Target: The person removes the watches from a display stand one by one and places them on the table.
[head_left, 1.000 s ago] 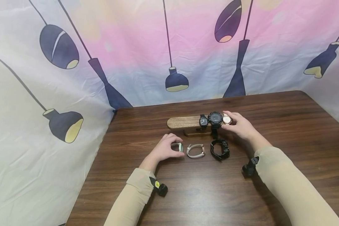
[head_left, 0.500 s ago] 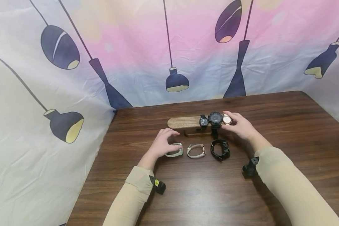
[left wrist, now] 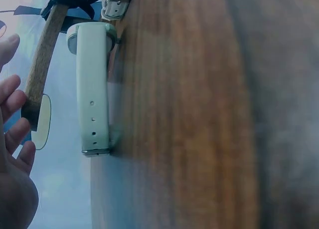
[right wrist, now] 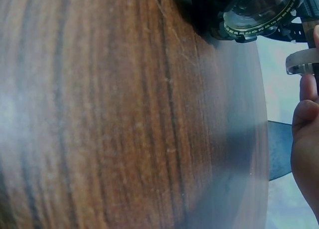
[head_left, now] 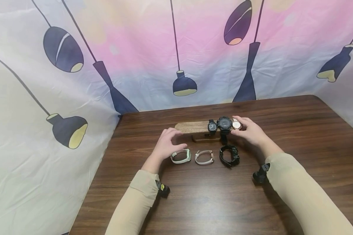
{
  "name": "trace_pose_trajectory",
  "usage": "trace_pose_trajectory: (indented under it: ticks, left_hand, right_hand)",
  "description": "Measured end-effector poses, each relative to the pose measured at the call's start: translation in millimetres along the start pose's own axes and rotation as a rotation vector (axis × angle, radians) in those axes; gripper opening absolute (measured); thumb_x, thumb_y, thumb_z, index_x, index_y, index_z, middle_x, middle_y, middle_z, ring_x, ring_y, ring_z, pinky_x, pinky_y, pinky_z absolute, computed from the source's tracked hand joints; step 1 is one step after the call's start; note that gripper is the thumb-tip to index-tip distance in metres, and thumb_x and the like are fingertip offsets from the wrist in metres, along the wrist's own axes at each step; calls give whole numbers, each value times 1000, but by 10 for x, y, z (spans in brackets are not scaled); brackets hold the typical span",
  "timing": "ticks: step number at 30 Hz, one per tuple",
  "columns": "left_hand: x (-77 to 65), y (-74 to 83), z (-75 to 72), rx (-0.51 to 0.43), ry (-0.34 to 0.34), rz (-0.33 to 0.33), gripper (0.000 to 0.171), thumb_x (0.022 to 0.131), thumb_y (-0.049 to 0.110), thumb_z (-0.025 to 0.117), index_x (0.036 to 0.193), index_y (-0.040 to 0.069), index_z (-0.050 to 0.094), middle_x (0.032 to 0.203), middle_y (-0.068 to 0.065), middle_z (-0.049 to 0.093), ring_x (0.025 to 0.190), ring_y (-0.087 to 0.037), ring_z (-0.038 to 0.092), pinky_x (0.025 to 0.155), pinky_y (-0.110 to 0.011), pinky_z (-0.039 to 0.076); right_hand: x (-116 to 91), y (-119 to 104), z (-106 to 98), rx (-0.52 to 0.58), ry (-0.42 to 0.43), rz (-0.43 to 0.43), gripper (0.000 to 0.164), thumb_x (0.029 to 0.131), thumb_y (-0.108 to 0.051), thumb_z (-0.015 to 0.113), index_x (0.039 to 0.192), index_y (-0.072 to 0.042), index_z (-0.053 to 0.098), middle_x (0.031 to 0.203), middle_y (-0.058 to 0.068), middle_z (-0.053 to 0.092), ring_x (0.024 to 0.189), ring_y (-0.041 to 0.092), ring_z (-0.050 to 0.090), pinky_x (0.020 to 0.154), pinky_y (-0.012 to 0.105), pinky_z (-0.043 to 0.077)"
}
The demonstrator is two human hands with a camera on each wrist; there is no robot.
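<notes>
A wooden watch stand [head_left: 191, 127] bears two black wristwatches, one square-faced [head_left: 212, 126] and one chunky and round [head_left: 224, 123], plus a white-strapped wristwatch with a rose-gold case [head_left: 236, 124] at its right end. My right hand [head_left: 250, 130] pinches that white watch, fingers at its far side and thumb at its near side. My left hand [head_left: 165, 144] is spread, fingertips right at the stand's left end, holding nothing. Just below the left thumb lies a mint-green wristwatch [head_left: 181, 161]. In the left wrist view its pale strap [left wrist: 93, 89] stands beside the fingers.
In front of the stand, a light-strapped wristwatch [head_left: 204, 161] and a bulky black wristwatch [head_left: 230, 156] lie in a row with the mint one. All rest on a dark wooden table [head_left: 200, 199]. Behind its far edge hangs a cloth [head_left: 153, 81] printed with lamps.
My left hand has drawn away from the mint-green watch, leaving it on the table, and moved up and left to the stand's left end. The right hand has stayed in place.
</notes>
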State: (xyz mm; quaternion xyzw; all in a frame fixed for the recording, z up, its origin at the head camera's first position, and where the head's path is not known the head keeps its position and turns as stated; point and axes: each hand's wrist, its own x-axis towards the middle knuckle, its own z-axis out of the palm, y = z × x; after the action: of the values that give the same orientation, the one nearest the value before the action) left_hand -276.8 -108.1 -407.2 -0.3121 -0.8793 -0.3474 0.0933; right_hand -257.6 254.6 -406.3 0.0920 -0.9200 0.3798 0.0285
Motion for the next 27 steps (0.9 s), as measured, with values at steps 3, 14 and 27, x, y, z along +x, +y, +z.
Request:
trace_pose_trajectory:
  ticks: [3, 14, 27]
  left_hand:
    - [36, 9, -11, 2, 23, -3, 43, 75, 28, 78, 113, 12, 66, 112, -1, 58, 104, -21, 44, 87, -40, 40]
    - [226, -7, 40, -17, 84, -43, 48, 76, 30, 78, 119, 13, 63, 115, -1, 56, 102, -22, 39, 82, -38, 38]
    - [340, -51, 24, -14, 37, -80, 55, 75, 31, 78, 124, 13, 60, 122, -3, 53, 112, -23, 38, 92, -41, 37]
  right_hand:
    - [2, 13, 1, -4, 0, 5, 73, 88, -40, 65, 147, -11, 33, 141, 21, 33, 109, 34, 47, 93, 53, 35]
    - [-4, 30, 19, 15, -1, 13, 73, 87, -40, 65, 147, -12, 33, 143, 19, 32, 110, 34, 46, 93, 53, 35]
    - [5, 11, 0, 12, -11, 11, 73, 88, -41, 64, 147, -13, 33, 143, 20, 32, 109, 33, 46, 92, 53, 35]
